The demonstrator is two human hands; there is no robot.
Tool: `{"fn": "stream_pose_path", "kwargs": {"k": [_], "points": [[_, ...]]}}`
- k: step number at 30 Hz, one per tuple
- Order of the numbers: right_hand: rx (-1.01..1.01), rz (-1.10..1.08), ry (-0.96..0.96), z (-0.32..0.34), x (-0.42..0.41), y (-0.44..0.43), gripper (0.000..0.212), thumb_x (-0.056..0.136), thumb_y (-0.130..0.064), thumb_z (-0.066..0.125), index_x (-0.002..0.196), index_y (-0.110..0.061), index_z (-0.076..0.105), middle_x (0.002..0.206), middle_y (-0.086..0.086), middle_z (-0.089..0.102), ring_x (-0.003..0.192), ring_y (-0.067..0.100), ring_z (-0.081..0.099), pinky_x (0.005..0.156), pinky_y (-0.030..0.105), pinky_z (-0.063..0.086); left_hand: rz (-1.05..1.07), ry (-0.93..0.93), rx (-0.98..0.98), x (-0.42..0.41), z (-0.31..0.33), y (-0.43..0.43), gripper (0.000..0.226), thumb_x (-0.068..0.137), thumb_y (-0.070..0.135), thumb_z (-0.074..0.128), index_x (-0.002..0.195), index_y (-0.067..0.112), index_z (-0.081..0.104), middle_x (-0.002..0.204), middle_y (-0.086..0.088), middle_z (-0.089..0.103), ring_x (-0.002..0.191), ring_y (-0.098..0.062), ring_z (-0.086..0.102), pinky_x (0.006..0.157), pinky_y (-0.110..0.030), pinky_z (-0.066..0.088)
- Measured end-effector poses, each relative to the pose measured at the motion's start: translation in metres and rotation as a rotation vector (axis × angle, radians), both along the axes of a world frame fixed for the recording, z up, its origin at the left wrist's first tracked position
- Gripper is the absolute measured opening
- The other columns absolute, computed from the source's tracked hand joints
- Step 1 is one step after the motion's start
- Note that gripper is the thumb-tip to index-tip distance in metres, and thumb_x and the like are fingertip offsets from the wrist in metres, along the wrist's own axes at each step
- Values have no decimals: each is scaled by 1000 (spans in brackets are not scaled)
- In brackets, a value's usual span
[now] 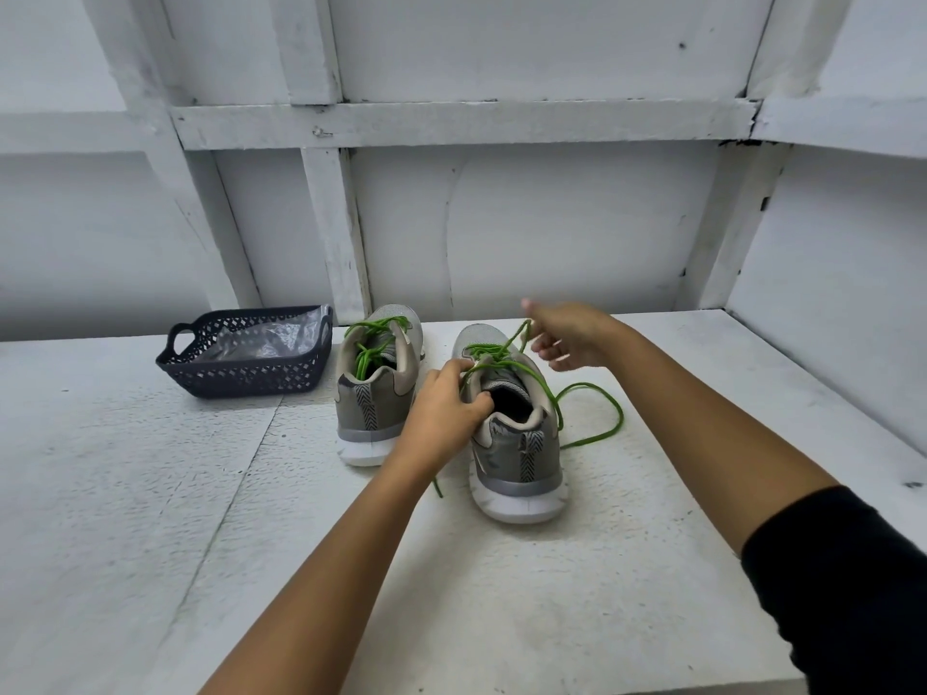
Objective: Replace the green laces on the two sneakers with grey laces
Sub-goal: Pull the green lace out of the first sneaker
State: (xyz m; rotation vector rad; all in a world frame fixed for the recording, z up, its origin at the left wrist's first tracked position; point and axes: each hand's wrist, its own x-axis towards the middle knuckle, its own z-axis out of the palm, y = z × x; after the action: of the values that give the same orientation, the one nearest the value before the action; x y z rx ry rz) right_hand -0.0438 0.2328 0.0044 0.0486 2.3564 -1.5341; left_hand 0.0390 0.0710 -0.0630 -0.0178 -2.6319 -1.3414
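Two grey sneakers stand heel-toward-me on a white surface (200,494), side by side. Both are threaded with bright green.

My left hand (446,408) grips the near right sneaker (516,443) at its collar. The fingers are curled over the rim and the thumb is at the edge of the opening, steadying the shoe. My right hand (567,338) is raised just beyond the tongue. It is blurred, but it appears to pinch a strand of the green lace (489,351) between curled fingers. The lace is undone, with one long end looping loose across the surface to the right and another trailing off the near left side.

The left sneaker (376,388) has its lace tucked in a bundle inside the opening.

I expect the lace to be thin, soft and light. It should slide through the eyelets if I pull on a crossing close to the hole, one row at a time. The shoe is light enough to shift, so it needs holding at the collar.

A dark basket (241,378) sits at the far left, holding a clear plastic bag (271,338).
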Motion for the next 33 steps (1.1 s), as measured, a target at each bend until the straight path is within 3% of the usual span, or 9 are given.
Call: {"fn": "stream_pose_path", "kwargs": {"k": [4, 8, 10, 14, 18, 26, 29, 31, 33], "points": [[138, 133, 71, 0, 7, 1, 25, 97, -16, 50, 74, -9, 56, 65, 2, 51, 53, 10, 48, 51, 20, 40, -7, 0, -6, 0, 0, -1, 47, 88, 25, 59, 133, 19, 46, 126, -6, 49, 111, -18, 52, 97, -35, 43], [-206, -258, 181, 13, -9, 4, 29, 101, -19, 35, 81, -5, 51, 67, 8, 54, 46, 13, 54, 41, 17, 44, -10, -9, -5, 1, 0, -1, 49, 88, 25, 59, 135, 18, 44, 126, -6, 49, 114, -20, 51, 99, -36, 42], [-204, -320, 229, 17, -10, 6, 31, 101, -27, 35, 85, -6, 52, 66, 7, 55, 51, 15, 51, 46, 21, 44, -13, -11, 2, 1, 0, -1, 49, 87, 26, 59, 134, 18, 45, 125, -7, 50, 112, -21, 53, 99, -39, 44], [70, -58, 66, 1, 8, 3, 39, 98, -38, 44, 78, -8, 57, 65, 4, 49, 54, 13, 42, 54, 22, 37, -9, -16, 4, 1, 0, -1, 49, 87, 26, 59, 134, 18, 45, 124, -7, 50, 113, -22, 53, 99, -40, 44], [126, 65, 92, -12, 14, -1, 27, 95, -17, 54, 69, -10, 54, 63, 2, 49, 53, 10, 42, 51, 21, 34, -7, -18, 12, -1, 0, -1, 50, 87, 26, 60, 134, 18, 46, 125, -7, 50, 114, -22, 52, 99, -41, 43], [-302, -487, 317, 11, -9, 6, 31, 102, -17, 34, 73, -12, 44, 68, 9, 53, 51, 15, 48, 47, 25, 43, -5, -17, 15, 0, -1, -1, 50, 87, 25, 60, 134, 17, 45, 126, -7, 48, 112, -21, 52, 99, -38, 43], [-246, -349, 131, -4, -3, 0, 33, 99, -29, 38, 76, -8, 49, 62, 7, 49, 49, 15, 43, 47, 22, 36, -7, -11, 10, 0, -1, -1, 50, 87, 24, 60, 134, 16, 44, 127, -7, 47, 115, -20, 49, 99, -35, 41], [-53, -132, 24, -15, 8, -4, 38, 97, -35, 46, 73, -6, 52, 56, 5, 44, 47, 14, 37, 47, 20, 31, -8, -9, 9, 0, -1, -1, 49, 87, 24, 60, 134, 16, 45, 126, -7, 48, 115, -20, 49, 99, -36, 42], [84, -21, 73, -20, 13, -8, 36, 96, -24, 50, 63, -9, 49, 53, 3, 40, 46, 13, 33, 46, 19, 27, -8, -9, 9, -2, -2, -1, 49, 86, 24, 60, 132, 17, 46, 125, -7, 49, 115, -21, 50, 99, -38, 43]]}}
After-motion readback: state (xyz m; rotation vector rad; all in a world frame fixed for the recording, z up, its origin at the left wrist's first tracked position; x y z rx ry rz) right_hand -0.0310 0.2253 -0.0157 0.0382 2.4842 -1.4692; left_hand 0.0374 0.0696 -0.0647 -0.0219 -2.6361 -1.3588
